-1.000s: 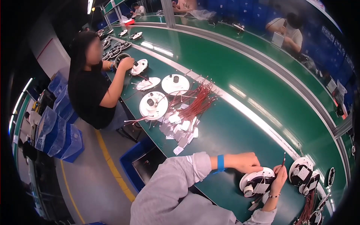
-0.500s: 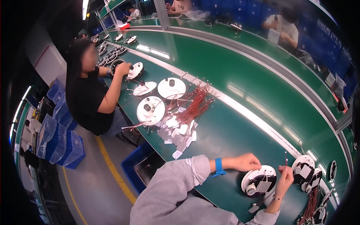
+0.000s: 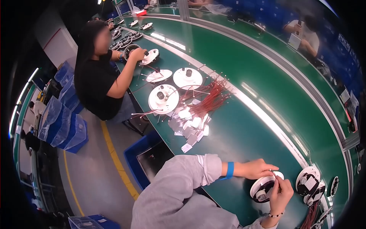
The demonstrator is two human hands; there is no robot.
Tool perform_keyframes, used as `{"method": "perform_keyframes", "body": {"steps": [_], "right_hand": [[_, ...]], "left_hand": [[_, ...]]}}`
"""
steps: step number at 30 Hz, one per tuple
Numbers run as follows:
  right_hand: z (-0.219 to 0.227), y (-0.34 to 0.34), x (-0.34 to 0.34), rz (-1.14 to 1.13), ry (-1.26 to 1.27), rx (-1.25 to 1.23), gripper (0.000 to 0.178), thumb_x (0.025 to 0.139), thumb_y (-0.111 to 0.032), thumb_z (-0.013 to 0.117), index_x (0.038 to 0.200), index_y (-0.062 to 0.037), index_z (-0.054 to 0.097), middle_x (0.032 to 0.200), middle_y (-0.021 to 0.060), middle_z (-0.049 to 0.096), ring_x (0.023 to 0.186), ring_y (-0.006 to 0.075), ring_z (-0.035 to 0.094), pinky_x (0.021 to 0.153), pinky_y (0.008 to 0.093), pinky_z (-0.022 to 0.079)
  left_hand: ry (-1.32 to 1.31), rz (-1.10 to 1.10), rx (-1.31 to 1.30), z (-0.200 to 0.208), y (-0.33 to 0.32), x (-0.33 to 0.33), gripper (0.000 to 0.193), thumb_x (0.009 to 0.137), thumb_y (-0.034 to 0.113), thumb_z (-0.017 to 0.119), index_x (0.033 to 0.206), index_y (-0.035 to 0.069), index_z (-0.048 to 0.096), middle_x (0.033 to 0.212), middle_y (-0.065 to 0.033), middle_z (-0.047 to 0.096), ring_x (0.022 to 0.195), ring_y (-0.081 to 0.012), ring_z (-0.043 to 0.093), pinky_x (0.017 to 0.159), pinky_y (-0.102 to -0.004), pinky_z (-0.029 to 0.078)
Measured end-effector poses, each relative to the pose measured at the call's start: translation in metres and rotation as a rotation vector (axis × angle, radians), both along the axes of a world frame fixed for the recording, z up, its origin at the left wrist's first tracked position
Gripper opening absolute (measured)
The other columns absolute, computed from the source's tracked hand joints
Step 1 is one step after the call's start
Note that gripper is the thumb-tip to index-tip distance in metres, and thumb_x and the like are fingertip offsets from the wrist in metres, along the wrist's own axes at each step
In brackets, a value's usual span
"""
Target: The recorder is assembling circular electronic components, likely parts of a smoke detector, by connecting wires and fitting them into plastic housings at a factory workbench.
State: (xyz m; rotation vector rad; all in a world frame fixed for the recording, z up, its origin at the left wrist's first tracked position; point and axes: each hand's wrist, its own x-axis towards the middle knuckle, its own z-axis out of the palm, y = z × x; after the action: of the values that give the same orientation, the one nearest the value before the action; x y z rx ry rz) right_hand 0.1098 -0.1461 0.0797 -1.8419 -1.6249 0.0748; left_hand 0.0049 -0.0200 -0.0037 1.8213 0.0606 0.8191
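Both my hands meet over the far side of a round white disc-shaped housing [image 3: 253,186] with dark parts and a white cylindrical piece on it. My right hand [image 3: 281,192] pinches a thin dark red wire [image 3: 273,174], whose pale tip lies by my left fingertips. My left hand [image 3: 256,169], a blue band at its wrist, reaches in from the left, thumb and fingers closed at that tip with the index finger stretched forward. What the left fingers grip is too small to make out. My right hand covers part of the housing.
More assembled housings [image 3: 308,181] stand to the right, with red wires [image 3: 310,215] near them. Left of my hands lie a pile of pale plates [image 3: 189,128], a red wire bundle [image 3: 213,99] and white discs [image 3: 164,100]. A co-worker [image 3: 101,72] sits farther left. A blue bin [image 3: 131,152] stands below the table edge.
My right hand has moved left with the wire, from beside the housing to my left fingertips. The wire has tipped from upright toward my left hand. The whole view has shifted slightly.
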Motion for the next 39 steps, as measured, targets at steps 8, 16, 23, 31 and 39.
{"method": "perform_keyframes", "body": {"steps": [8, 16, 23, 31, 39], "right_hand": [[0.006, 0.005, -0.01, -0.099, -0.079, -0.017, 0.013, 0.073, -0.001, 0.056, 0.084, -0.0024, 0.062, 0.077, 0.0134, 0.058, 0.066, 0.0287, 0.058, 0.058, 0.0328, 0.046], [0.0, 0.001, 0.005, -0.153, 0.151, 0.104, 0.008, 0.064, -0.001, 0.062, 0.071, -0.0026, 0.059, 0.058, 0.0077, 0.051, 0.047, 0.0191, 0.048, 0.043, 0.0268, 0.036], [-0.014, -0.006, 0.016, -0.141, 0.16, -0.009, 0.006, 0.062, -0.005, 0.061, 0.065, -0.0012, 0.058, 0.058, 0.0085, 0.054, 0.045, 0.0175, 0.047, 0.043, 0.0263, 0.036], [-0.012, 0.007, 0.026, -0.125, 0.141, -0.022, 0.007, 0.061, -0.006, 0.06, 0.063, 0.0, 0.058, 0.057, 0.0098, 0.054, 0.046, 0.0202, 0.05, 0.044, 0.028, 0.038], [-0.011, 0.016, 0.024, -0.046, -0.18, -0.161, 0.008, 0.062, -0.009, 0.057, 0.06, -0.001, 0.057, 0.062, 0.0104, 0.053, 0.053, 0.0286, 0.054, 0.047, 0.0362, 0.044]], "left_hand": [[0.069, -0.001, 0.213, 0.009, -0.006, 0.01, 0.032, 0.082, 0.018, 0.052, 0.11, 0.003, 0.052, 0.087, -0.0181, 0.061, 0.073, -0.031, 0.06, 0.066, -0.0328, 0.049], [0.26, -0.017, -0.534, 0.001, 0.013, -0.004, 0.014, 0.082, 0.007, 0.053, 0.088, -0.004, 0.059, 0.075, -0.0059, 0.062, 0.066, -0.006, 0.055, 0.057, -0.0193, 0.044], [0.328, -0.105, -0.721, 0.008, 0.002, 0.004, 0.013, 0.084, 0.011, 0.052, 0.078, -0.001, 0.055, 0.066, -0.0018, 0.059, 0.054, -0.0022, 0.049, 0.048, -0.0156, 0.038], [0.37, -0.149, -0.724, 0.011, 0.008, -0.005, 0.013, 0.083, 0.011, 0.055, 0.083, -0.003, 0.056, 0.071, -0.0078, 0.062, 0.062, -0.0061, 0.055, 0.055, -0.018, 0.043], [0.318, -0.174, -0.67, 0.011, 0.004, -0.005, 0.012, 0.084, 0.011, 0.052, 0.083, -0.001, 0.054, 0.065, -0.0019, 0.055, 0.054, -0.0029, 0.045, 0.048, -0.0162, 0.033]]}}
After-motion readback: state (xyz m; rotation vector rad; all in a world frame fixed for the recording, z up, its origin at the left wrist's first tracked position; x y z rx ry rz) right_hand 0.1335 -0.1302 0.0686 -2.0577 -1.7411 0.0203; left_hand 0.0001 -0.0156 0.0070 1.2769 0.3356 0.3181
